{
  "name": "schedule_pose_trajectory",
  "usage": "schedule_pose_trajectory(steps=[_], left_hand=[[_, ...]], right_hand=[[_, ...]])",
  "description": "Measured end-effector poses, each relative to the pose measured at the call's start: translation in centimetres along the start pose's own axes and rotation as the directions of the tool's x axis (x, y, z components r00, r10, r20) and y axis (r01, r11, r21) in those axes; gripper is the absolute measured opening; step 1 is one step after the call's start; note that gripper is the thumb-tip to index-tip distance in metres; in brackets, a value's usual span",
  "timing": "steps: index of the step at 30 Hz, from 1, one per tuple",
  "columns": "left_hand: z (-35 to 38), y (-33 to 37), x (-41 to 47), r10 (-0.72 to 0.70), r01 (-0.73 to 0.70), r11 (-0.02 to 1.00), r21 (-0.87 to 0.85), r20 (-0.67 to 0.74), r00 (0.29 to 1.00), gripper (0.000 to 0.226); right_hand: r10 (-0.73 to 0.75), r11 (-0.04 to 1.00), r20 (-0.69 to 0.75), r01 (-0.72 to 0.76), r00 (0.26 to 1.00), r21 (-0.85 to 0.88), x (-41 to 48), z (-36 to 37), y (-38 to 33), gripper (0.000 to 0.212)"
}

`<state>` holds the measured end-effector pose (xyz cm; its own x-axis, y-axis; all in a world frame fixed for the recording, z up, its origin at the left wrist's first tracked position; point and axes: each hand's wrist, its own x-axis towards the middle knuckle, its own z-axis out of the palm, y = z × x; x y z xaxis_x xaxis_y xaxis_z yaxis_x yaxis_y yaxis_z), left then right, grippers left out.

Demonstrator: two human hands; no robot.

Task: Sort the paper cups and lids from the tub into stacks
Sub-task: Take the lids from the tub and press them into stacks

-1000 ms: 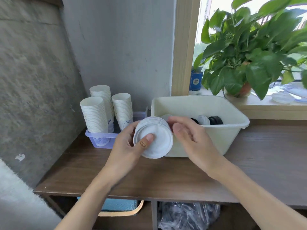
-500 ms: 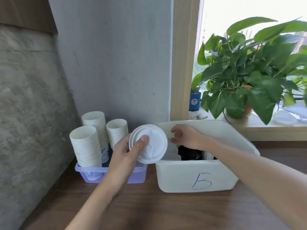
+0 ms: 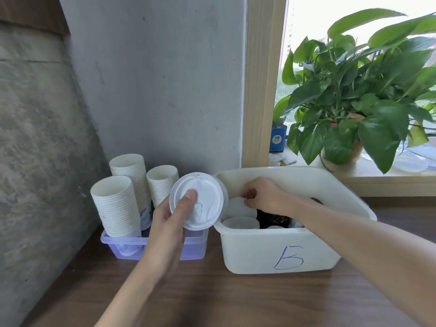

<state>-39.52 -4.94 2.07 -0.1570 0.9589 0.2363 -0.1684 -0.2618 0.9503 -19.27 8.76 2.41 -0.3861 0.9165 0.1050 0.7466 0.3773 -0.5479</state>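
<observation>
My left hand [image 3: 168, 224] grips a stack of white lids [image 3: 205, 204], thumb across the top lid, held up between the cup stacks and the tub. The cream tub [image 3: 283, 251], marked with a blue "B", sits on the wooden counter. My right hand [image 3: 264, 197] reaches inside it with fingers curled, just above a white lid [image 3: 237, 206]. Whether it holds that lid is hidden. More white lids [image 3: 240, 223] and black lids [image 3: 271, 218] lie in the tub. Three stacks of white paper cups [image 3: 115, 204] stand at the left.
The cup stacks stand in a low purple plastic tray [image 3: 155, 249] against the grey wall. A potted green plant [image 3: 349, 109] and a small blue box [image 3: 277, 139] sit on the window sill behind the tub. Bare brown counter [image 3: 212, 298] lies in front.
The view has moved closer and lower. My left hand keeps the lid stack raised, and my right hand has gone from the stack into the tub.
</observation>
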Motion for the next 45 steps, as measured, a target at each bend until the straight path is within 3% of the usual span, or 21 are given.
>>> schedule_pose_trajectory(steps=[7, 12, 16, 23, 25, 31, 33, 37, 42, 45], left_hand=[[0.2, 0.9, -0.6, 0.028, -0.028, 0.999, 0.038, 0.006, 1.0, 0.029], [0.4, 1.7, -1.9, 0.092, -0.095, 0.99, 0.105, 0.03, 0.995, 0.038], [0.2, 2.2, -4.4, 0.117, -0.125, 0.983, 0.132, 0.068, 0.991, 0.046], [0.0, 2.0, -9.3, 0.098, -0.1, 0.995, 0.007, 0.128, 0.987, 0.064], [-0.2, 1.7, -10.3, 0.068, -0.067, 0.998, -0.011, 0.151, 0.986, 0.076], [-0.6, -0.3, -12.5, -0.028, 0.034, 0.999, -0.04, 0.141, 0.99, 0.083], [-0.6, -1.1, -12.9, -0.07, 0.074, 0.997, -0.018, 0.155, 0.985, 0.088], [-0.8, -2.8, -13.1, -0.13, 0.127, 0.991, 0.03, 0.181, 0.975, 0.061], [-1.1, -5.0, -12.8, -0.171, 0.162, 0.984, 0.07, 0.171, 0.97, 0.083], [-1.1, -6.2, -12.6, -0.14, 0.12, 0.982, 0.147, 0.136, 0.981, 0.076]], right_hand=[[0.048, 0.985, -0.297, 0.004, 0.954, 0.172, -1.0, -2.3, -1.5, 0.008], [0.019, 0.952, -0.468, 0.126, 0.884, 0.277, -3.9, -4.2, -4.0, 0.006], [-0.012, 0.898, -0.514, 0.235, 0.857, 0.372, -7.7, -4.7, -6.7, 0.005], [-0.064, 0.834, -0.462, 0.301, 0.885, 0.461, -15.0, -2.7, -9.5, 0.006], [-0.066, 0.826, -0.443, 0.297, 0.894, 0.478, -16.2, -1.6, -9.4, 0.007], [-0.106, 0.736, -0.339, 0.302, 0.935, 0.606, -19.0, 2.2, -7.7, 0.017], [-0.119, 0.732, -0.282, 0.276, 0.952, 0.623, -19.6, 3.5, -7.0, 0.024], [-0.066, 0.73, -0.188, 0.175, 0.98, 0.66, -20.0, 5.6, -5.4, 0.033], [-0.044, 0.7, -0.068, 0.079, 0.997, 0.71, -20.2, 7.7, -3.5, 0.034], [-0.061, 0.638, -0.006, 0.043, 0.998, 0.768, -20.4, 8.7, -3.4, 0.041]])
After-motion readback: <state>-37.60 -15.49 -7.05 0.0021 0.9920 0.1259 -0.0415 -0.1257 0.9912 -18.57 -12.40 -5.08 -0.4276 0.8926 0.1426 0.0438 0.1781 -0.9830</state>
